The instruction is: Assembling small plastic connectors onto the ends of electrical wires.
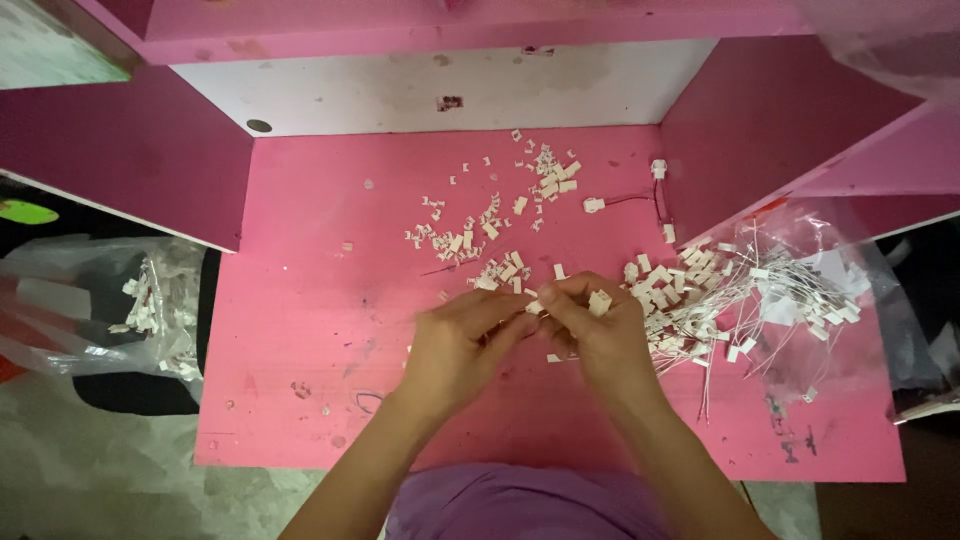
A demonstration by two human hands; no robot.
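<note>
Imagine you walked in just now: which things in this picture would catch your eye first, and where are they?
The bright pink wooden desk top fills the view, and at its middle the left hand and right hand meet over a small white plastic connector. More loose small white plastic pieces lie scattered behind the hands, and a tangle of thin white wired connectors spills from a clear plastic bag on the right.

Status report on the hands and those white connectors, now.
Left hand and right hand meet mid-desk, pinching a small white connector. Wired connector pile beside right hand. Loose white pieces scattered beyond; nothing blocking.
</note>
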